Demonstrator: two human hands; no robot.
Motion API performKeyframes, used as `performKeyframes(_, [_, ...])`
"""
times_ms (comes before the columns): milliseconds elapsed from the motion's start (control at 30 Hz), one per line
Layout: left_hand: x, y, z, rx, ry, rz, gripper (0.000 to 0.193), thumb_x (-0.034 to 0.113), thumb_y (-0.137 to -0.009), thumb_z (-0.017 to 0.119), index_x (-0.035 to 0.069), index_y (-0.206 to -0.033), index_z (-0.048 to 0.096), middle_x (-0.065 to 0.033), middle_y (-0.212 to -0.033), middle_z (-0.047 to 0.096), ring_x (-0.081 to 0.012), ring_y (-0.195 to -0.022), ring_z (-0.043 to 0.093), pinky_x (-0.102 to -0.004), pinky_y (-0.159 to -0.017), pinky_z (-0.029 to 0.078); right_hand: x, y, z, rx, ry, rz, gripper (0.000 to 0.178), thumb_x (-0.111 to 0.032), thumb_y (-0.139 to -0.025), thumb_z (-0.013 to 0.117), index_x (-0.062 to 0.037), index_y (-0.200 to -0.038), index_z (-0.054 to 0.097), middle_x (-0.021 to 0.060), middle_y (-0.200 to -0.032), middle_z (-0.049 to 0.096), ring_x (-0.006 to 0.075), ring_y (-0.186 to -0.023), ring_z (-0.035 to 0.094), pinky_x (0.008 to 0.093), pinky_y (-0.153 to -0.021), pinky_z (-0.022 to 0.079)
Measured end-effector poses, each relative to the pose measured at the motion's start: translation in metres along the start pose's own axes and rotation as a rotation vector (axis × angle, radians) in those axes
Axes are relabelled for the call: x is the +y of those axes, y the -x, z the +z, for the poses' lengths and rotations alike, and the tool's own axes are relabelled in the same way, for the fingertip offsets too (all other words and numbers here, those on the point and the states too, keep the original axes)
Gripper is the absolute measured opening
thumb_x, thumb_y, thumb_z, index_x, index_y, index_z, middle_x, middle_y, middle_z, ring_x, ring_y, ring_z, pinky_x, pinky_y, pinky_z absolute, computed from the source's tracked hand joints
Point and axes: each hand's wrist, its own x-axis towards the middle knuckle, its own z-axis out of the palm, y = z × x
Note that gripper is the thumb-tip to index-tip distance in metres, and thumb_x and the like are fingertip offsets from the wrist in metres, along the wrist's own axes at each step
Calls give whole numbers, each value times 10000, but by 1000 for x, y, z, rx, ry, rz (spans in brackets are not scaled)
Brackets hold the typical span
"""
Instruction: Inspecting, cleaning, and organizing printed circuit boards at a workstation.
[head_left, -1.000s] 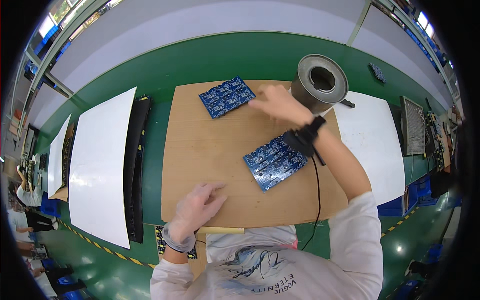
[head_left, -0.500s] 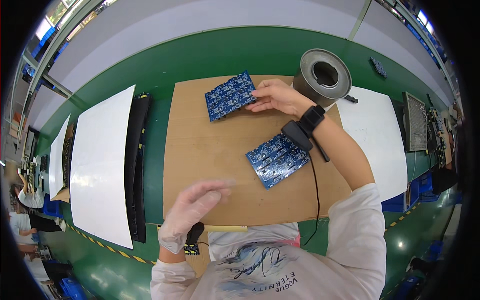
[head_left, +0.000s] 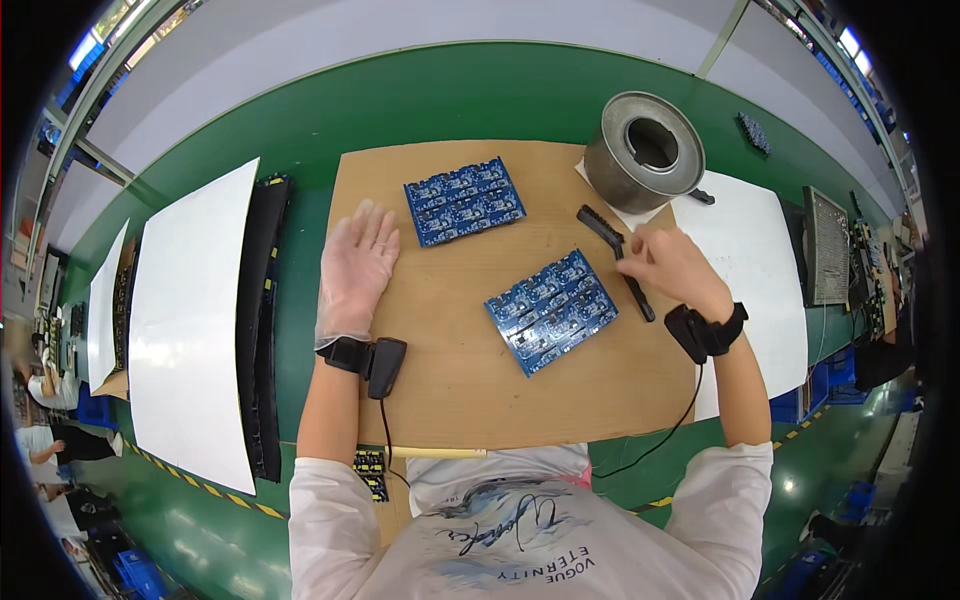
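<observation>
- While the left hand (head_left: 360,265) is spread wide in its clear glove over the left edge of the cardboard sheet (head_left: 450,390), I can't see anything in it; nearest thing is the far circuit board (head_left: 465,202), with a gap between them.
- Right hand (head_left: 672,266) looks bare and is pinched pretty narrow, fingertips right at the black brush (head_left: 606,230). Can't tell if it's actually gripping it, tbh.
- Brush sits slantwise near the cardboard's right edge, bristle end toward the far edge.
- Far circuit board is blue, populated side up, close to the far edge and a bit left of the middle.
- Near circuit board (head_left: 552,313), also blue, lies at an angle right of the cardboard's middle, just beside the brush.
- Metal can (head_left: 630,172) with a round hole on top stands at the far right corner.
- White sheet (head_left: 750,290) on the green counter (head_left: 450,100) runs along the cardboard's right edge.
</observation>
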Motion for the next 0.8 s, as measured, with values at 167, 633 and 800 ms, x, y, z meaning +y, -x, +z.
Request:
performKeyframes(167, [-6,2,11,-147,-668,52,477,350,-884,512,1,-1209,498,-72,-1064,590,-173,-940,578,-292,-789,465,21,27,2,-214,-141,255,238,-135,-752,667,29,-774,496,95,-553,542,143,-431,545,266,-387,390])
performKeyframes(633, [-10,-4,32,-77,-1061,-66,330,379,-812,604,67,-919,600,15,-754,542,-72,-607,499,-223,-586,424,-36,-10,-103,364,-224,171,140,-29,-818,561,4,-953,541,44,-589,551,95,-444,525,218,-388,393])
performKeyframes(800, [-14,-20,30,-99,-867,-242,289,350,-805,615,71,-880,589,8,-737,524,-74,-571,482,-240,-565,435,5,-55,-107,128,90,271,99,-60,-785,587,14,-851,583,89,-542,544,136,-428,526,264,-394,401])
